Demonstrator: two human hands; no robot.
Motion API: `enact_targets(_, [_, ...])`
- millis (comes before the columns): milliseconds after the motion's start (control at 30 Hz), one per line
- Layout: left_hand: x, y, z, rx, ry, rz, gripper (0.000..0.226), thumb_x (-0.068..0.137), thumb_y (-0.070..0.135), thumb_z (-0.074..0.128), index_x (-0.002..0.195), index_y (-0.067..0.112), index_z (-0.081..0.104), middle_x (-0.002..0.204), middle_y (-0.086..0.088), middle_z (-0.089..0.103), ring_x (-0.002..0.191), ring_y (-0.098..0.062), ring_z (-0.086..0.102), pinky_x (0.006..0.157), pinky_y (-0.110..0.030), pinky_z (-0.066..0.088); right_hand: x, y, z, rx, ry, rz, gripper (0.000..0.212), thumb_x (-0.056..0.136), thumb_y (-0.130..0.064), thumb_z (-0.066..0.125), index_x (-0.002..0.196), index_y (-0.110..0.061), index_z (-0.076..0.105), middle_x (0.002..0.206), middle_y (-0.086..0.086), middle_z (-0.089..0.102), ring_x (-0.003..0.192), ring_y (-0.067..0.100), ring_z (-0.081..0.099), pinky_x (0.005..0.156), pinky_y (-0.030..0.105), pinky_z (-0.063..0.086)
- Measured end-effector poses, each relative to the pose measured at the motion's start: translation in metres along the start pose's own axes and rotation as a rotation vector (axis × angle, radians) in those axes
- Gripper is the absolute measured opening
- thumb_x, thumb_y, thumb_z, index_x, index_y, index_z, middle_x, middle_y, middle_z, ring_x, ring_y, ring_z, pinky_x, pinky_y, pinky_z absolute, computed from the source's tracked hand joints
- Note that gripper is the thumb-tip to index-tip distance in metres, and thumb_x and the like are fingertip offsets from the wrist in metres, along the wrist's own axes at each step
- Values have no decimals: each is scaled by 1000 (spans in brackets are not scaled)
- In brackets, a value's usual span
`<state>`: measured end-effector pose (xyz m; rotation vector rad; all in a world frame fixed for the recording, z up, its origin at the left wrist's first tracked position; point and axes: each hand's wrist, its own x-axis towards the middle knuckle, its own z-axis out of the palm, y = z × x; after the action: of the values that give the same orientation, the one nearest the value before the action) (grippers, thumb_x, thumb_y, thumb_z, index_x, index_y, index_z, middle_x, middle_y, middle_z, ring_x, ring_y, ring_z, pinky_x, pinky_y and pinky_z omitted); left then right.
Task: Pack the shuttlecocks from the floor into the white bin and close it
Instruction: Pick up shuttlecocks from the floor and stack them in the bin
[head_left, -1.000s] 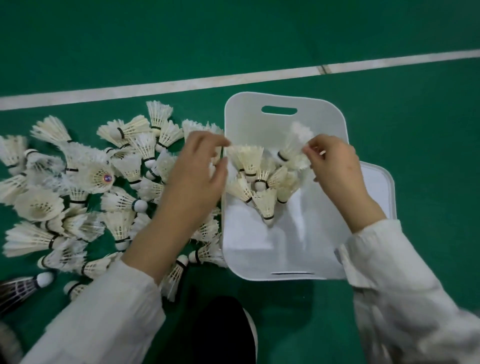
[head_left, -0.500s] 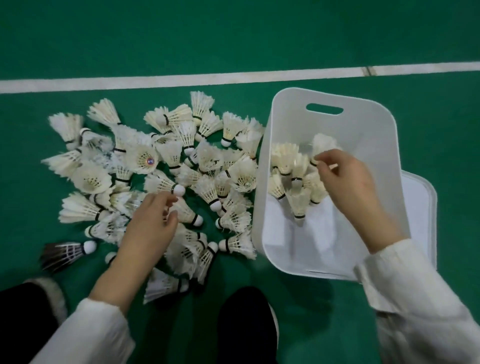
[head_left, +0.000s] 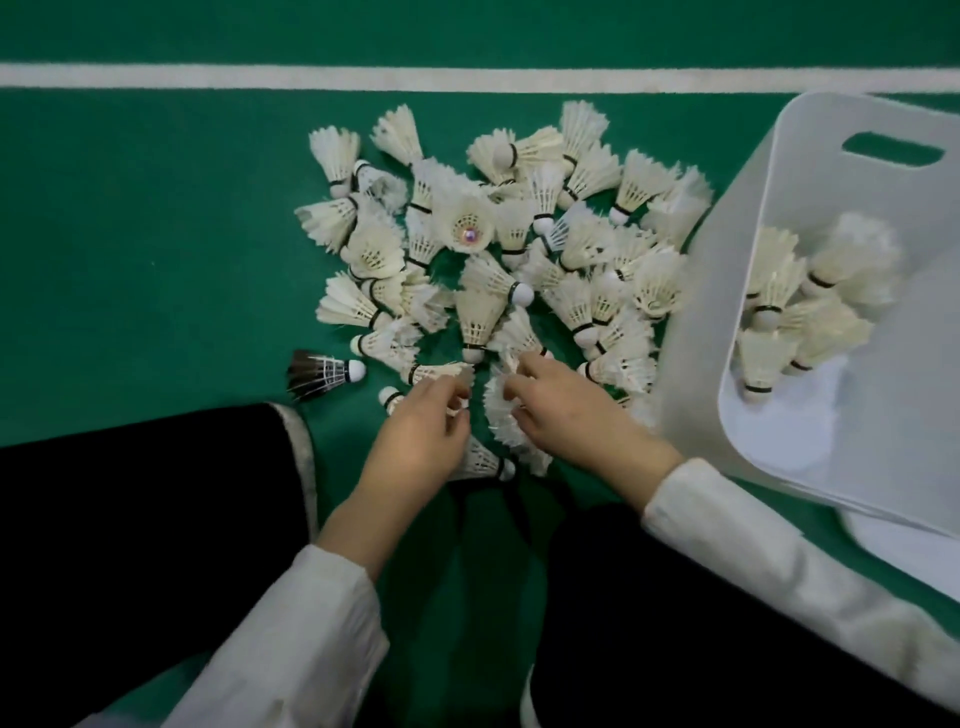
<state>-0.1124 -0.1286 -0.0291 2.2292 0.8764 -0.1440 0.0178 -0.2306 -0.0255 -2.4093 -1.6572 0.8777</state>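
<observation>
A heap of white feather shuttlecocks (head_left: 498, 249) lies on the green floor. The white bin (head_left: 769, 171) stands at the right, tilted in the view, with several shuttlecocks (head_left: 800, 322) inside. At the heap's near edge my left hand (head_left: 421, 436) curls its fingers and pinches the feathers of a shuttlecock (head_left: 436, 371). Right beside it, my right hand (head_left: 571, 410) closes its fingers on the feathers of another shuttlecock (head_left: 496, 415). Both grips are partly blurred.
A single black-feathered shuttlecock (head_left: 324, 371) lies left of the heap. The bin's white lid (head_left: 914, 556) pokes out from under the bin. My legs in black trousers (head_left: 156, 499) flank my arms. A white court line (head_left: 467, 78) runs across the far floor.
My right hand has left the bin and come down to the heap next to my left hand. The view has swung left, so the bin now sits at the right edge.
</observation>
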Motion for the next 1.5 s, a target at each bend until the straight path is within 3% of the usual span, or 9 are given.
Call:
enact_targets(200, [-2,5,16,21,-150,50,24,89,16,50,112,12,54,109,-7,55,98,-24,54,85,-35,44,1,17,-2,81,12,240,21,92,-9,42,106,-1,56,107,18,55,98,35,57,80,37,44])
enact_targets(400, [17,14,23,30,-63,67,23,90,16,50,112,10,53,110,-8,53,103,-24,51,88,-35,42,-16,33,-34,543,315,569,58,87,-45,56,131,-8,49,120,12,61,105,25,60,93,34,47])
enact_targets(500, [26,19,27,24,33,68,27,90,18,54,114,7,49,114,-9,48,105,-22,48,91,-30,38,-19,33,-34,606,369,562,71,78,-45,69,134,-11,42,125,6,53,107,20,58,93,40,49])
enact_targets(633, [34,29,37,7,19,74,37,88,32,59,115,8,49,116,-7,47,110,-20,43,95,-30,36,-18,32,-26,431,406,489,28,89,-21,58,115,-10,57,115,10,59,96,23,59,81,33,46])
enact_targets(767, [36,37,46,105,-3,177,36,87,30,60,115,8,52,116,-6,49,111,-22,42,96,-32,36,-20,35,-21,346,432,481,21,89,-22,57,106,-11,63,111,8,56,92,26,57,77,32,41])
enact_targets(1033, [43,38,54,180,-61,173,25,91,22,53,111,6,53,114,-10,52,106,-25,45,84,-31,34,-24,35,-23,389,525,430,22,88,-24,62,87,-4,71,138,2,37,99,11,50,88,24,39])
enact_targets(1267, [37,41,37,-60,-52,96,13,92,13,50,97,3,56,93,-11,62,84,-26,57,73,-39,46,-24,37,-25,418,493,433,20,90,-18,58,97,-1,66,103,10,58,92,24,56,78,23,37])
enact_targets(1367, [26,43,16,-159,34,55,14,95,19,47,107,13,49,86,-5,63,71,-20,59,65,-38,50,-24,38,-26,460,505,476,22,93,-17,53,99,-1,67,101,12,62,91,26,57,79,28,40])
enact_targets(1500, [23,35,-21,-138,191,51,25,93,9,46,114,23,44,97,-7,63,82,-23,61,70,-42,53,-23,38,-25,480,510,477,22,93,-17,53,95,-1,68,99,12,63,90,24,56,74,27,37])
